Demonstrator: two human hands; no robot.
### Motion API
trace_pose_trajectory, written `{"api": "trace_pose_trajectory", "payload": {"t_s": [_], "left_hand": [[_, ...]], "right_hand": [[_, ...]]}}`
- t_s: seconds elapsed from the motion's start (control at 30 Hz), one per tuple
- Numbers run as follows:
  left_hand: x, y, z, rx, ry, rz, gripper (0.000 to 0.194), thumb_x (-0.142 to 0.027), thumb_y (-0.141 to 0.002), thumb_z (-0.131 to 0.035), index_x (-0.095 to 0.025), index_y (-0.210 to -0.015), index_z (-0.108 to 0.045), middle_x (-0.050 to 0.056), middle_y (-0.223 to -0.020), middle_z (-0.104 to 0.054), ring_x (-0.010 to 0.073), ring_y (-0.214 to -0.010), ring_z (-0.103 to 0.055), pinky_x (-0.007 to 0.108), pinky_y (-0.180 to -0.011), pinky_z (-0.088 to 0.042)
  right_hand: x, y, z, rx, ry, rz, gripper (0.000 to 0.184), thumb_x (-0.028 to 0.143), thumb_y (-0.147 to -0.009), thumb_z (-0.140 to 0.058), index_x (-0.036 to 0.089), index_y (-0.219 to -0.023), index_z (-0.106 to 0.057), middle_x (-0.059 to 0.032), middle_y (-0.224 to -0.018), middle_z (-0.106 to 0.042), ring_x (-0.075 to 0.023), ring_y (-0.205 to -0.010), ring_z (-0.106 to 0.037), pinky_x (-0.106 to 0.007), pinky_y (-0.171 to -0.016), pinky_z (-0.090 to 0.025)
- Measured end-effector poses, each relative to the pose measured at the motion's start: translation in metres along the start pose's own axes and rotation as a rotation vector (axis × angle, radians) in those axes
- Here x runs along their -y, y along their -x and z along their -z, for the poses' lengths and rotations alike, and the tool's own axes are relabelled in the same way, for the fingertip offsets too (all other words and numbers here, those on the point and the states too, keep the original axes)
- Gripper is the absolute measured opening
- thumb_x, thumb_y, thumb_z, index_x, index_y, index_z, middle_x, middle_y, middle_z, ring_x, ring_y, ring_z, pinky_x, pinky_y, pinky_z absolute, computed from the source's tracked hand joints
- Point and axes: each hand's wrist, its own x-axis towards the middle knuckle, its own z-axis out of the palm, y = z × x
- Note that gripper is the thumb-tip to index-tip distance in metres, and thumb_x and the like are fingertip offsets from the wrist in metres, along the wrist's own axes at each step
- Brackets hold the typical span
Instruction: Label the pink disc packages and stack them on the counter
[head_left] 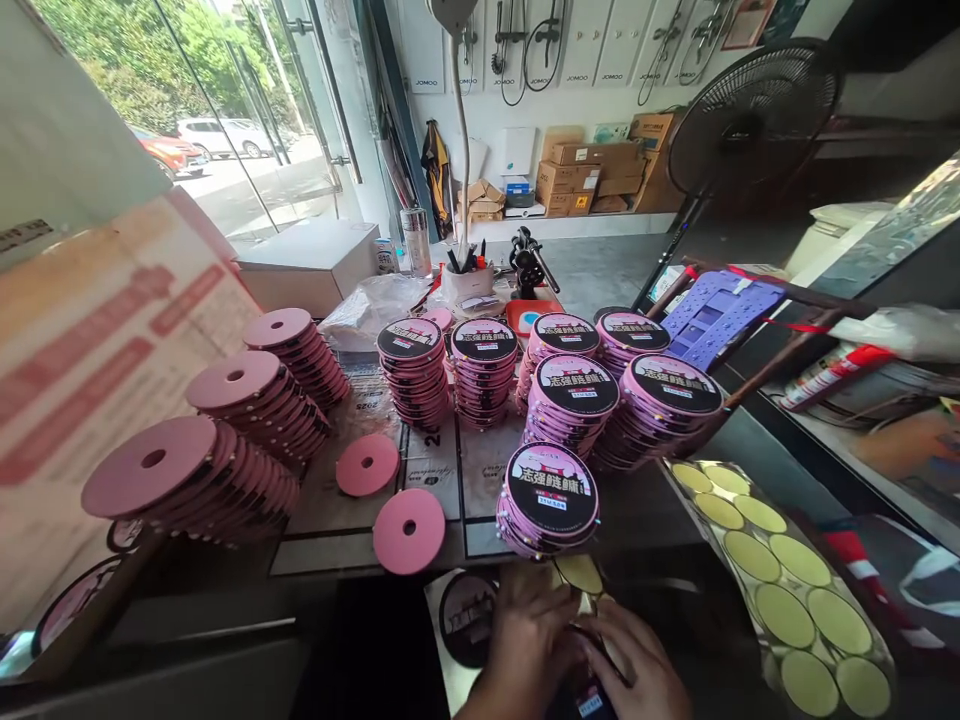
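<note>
My left hand (525, 635) and my right hand (637, 665) are together at the bottom edge, fingers curled over a round black label sticker (585, 690) on a sheet. Another black round sticker (466, 618) lies on the white backing sheet just left of my left hand. Directly beyond my hands stands a short stack of pink discs topped with a black label (550, 497). Two loose pink discs (409, 530) (367, 464) lie flat on the table to the left.
Leaning stacks of unlabelled pink discs (195, 475) fill the left side. Several labelled stacks (574, 400) stand in the middle. A used backing sheet with empty yellow circles (780, 570) trails off to the right. Boxes, a pen cup and a fan (754, 115) stand behind.
</note>
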Motion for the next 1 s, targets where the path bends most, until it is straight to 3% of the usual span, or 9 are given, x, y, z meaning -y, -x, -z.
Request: {"api": "trace_pose_trajectory", "payload": {"t_s": [0.27, 0.47, 0.67, 0.8, 1.0], "left_hand": [[-0.001, 0.007, -0.003, -0.086, -0.013, 0.000, 0.024, -0.016, -0.069, -0.068, -0.026, -0.092, -0.068, 0.002, -0.100, -0.072, 0.0298, -0.102, -0.061, 0.056, -0.093, -0.042], [0.002, 0.008, -0.011, -0.140, -0.028, -0.012, 0.022, -0.010, -0.067, -0.069, -0.023, -0.085, -0.070, 0.003, -0.094, -0.074, 0.0290, -0.098, -0.063, 0.051, -0.091, -0.043], [0.004, 0.001, -0.011, -0.178, -0.024, -0.058, 0.016, -0.013, -0.076, -0.058, -0.023, -0.073, -0.070, 0.001, -0.076, -0.074, 0.0213, -0.083, -0.066, 0.039, -0.084, -0.046], [0.006, 0.004, -0.002, -0.107, -0.018, -0.112, 0.019, -0.014, -0.075, -0.057, -0.023, -0.087, -0.068, 0.003, -0.093, -0.074, 0.0224, -0.095, -0.064, 0.039, -0.091, -0.043], [0.008, 0.020, 0.028, 0.079, -0.047, -0.189, 0.041, -0.022, -0.083, -0.046, -0.025, -0.124, -0.046, 0.007, -0.130, -0.053, 0.0296, -0.127, -0.038, 0.059, -0.102, -0.025]], "right_hand": [[0.002, 0.003, -0.003, -0.039, -0.015, 0.082, 0.023, 0.033, -0.083, -0.050, 0.024, -0.089, -0.070, -0.0098, -0.094, -0.072, -0.0250, -0.086, -0.068, -0.034, -0.071, -0.058], [0.007, -0.010, 0.006, 0.028, -0.039, 0.061, 0.015, 0.023, -0.079, -0.054, 0.024, -0.076, -0.069, -0.0057, -0.078, -0.070, -0.0211, -0.075, -0.067, -0.030, -0.064, -0.057], [0.011, -0.025, 0.009, 0.082, -0.018, 0.058, 0.016, 0.014, -0.072, -0.056, 0.023, -0.060, -0.062, -0.0014, -0.066, -0.067, -0.0192, -0.065, -0.064, -0.028, -0.056, -0.055], [0.009, -0.021, 0.011, 0.059, -0.009, 0.182, 0.012, 0.018, -0.075, -0.056, 0.026, -0.073, -0.065, 0.0009, -0.071, -0.069, -0.0174, -0.068, -0.066, -0.026, -0.060, -0.054], [0.014, -0.006, 0.011, -0.006, 0.023, 0.302, 0.015, 0.020, -0.079, -0.053, 0.026, -0.077, -0.066, -0.0003, -0.075, -0.072, -0.0187, -0.070, -0.068, -0.025, -0.065, -0.054]]}}
